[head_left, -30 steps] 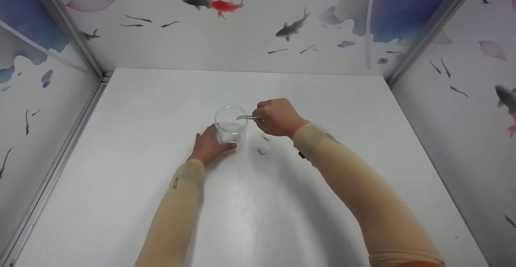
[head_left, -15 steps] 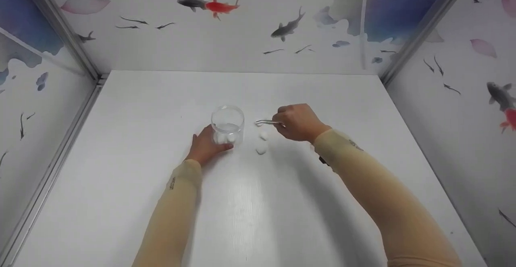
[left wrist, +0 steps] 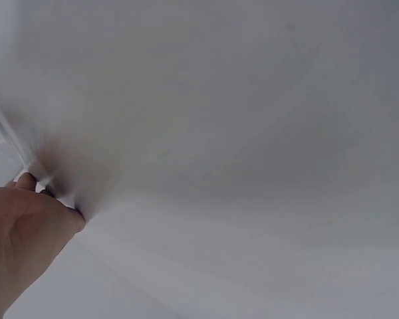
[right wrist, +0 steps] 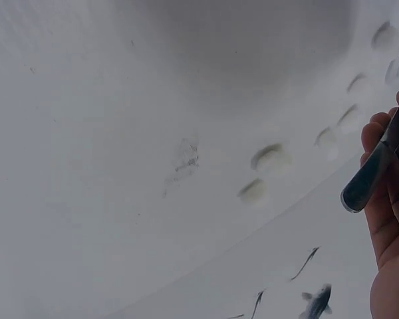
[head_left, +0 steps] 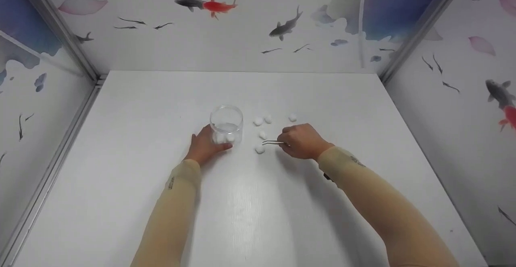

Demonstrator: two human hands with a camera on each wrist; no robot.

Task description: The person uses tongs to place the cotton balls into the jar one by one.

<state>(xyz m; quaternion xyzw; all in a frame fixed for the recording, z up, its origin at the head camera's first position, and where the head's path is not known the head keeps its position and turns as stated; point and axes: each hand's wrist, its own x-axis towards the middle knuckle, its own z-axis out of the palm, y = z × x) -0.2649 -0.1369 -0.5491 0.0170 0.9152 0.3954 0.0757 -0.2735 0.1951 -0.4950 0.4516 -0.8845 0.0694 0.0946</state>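
My left hand [head_left: 204, 146] grips the side of a clear, lidless jar [head_left: 241, 125], thumb across its near side. White cotton balls [head_left: 229, 138] show at the bottom of the jar. In my right hand [head_left: 302, 141] I pinch metal tweezers [head_left: 272, 142], tips pointing left. Those tips lie between a near cotton ball [head_left: 259, 150] and another cotton ball [head_left: 263, 135] just beyond it. The right wrist view shows the tweezers' rounded dark end [right wrist: 366, 183] sticking out behind my fingers. In the left wrist view, only part of my left hand [left wrist: 30, 229] appears at the edge.
Farther back on the white table [head_left: 161, 97], two cotton balls [head_left: 258, 121] sit close together right of the jar. One more cotton ball [head_left: 292, 117] lies beyond my right hand. Panels printed with fish [head_left: 219, 6] border the table's back and sides.
The tweezers have moved from over the jar's mouth out to the right, then toward me to the nearer cotton balls. My left hand has kept its grip on the jar.
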